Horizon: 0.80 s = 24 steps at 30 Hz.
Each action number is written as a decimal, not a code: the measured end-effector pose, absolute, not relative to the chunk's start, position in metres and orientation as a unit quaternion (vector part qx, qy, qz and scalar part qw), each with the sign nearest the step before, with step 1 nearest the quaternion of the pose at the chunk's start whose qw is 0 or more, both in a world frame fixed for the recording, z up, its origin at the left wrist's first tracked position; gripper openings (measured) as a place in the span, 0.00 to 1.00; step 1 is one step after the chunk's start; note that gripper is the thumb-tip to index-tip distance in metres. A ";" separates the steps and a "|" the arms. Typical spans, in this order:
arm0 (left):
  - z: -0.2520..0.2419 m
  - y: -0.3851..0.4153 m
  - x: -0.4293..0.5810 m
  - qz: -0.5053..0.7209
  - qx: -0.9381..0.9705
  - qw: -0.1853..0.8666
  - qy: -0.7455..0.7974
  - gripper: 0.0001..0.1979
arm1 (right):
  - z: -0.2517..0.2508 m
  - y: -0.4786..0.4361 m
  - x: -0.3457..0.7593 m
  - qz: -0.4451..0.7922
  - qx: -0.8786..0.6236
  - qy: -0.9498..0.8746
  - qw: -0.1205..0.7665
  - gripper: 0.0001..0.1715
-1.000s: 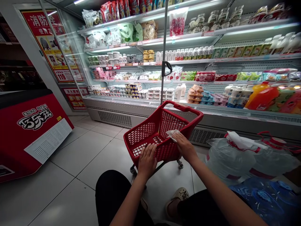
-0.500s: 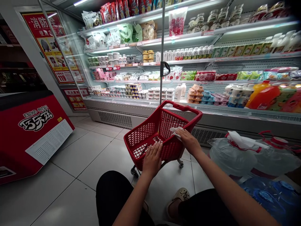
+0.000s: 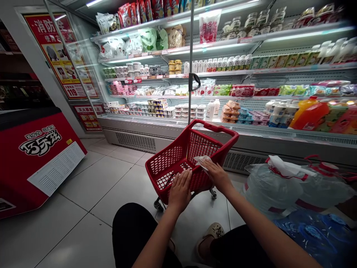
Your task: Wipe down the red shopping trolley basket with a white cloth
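A red plastic shopping cart [image 3: 164,169] with a lattice basket stands in front of me. On its near rim lies my left hand [image 3: 180,188], fingers stretched out flat and close together; the thumb is mostly hidden. My right hand [image 3: 219,176] presses a crumpled white wipe [image 3: 203,160] against the same rim, a little farther right. Part of the wipe sticks out past the fingertips. The cart's handle [image 3: 214,127] rises at the far right of the basket, touched by neither hand.
A lit refrigerated display case [image 3: 134,139] with packed shelves runs behind the cart. To the left stands a red chest freezer [image 3: 44,149]. Large clear water bottles [image 3: 270,186] and blue water bottles [image 3: 312,230] crowd my right side. Pale floor tiles [image 3: 95,182] lie between.
My right hand has slid left and slightly down along the cart's rim with the wipe, closer to my left hand. My left hand stays on the rim.
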<state>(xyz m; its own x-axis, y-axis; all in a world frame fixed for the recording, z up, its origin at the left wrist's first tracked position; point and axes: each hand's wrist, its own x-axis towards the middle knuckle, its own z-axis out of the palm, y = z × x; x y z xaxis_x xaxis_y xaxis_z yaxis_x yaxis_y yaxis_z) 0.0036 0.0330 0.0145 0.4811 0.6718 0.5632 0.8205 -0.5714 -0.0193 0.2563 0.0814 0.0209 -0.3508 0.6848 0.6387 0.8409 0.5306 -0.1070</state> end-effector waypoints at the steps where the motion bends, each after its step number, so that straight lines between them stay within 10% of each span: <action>1: 0.014 0.033 0.004 -0.258 -0.848 0.145 -0.440 0.42 | 0.021 0.083 0.258 -0.103 -0.460 -0.816 0.335 0.32; 24: 0.015 0.031 0.002 -0.254 -0.853 0.137 -0.434 0.44 | 0.032 0.090 0.294 -0.200 -0.439 -0.829 0.285 0.43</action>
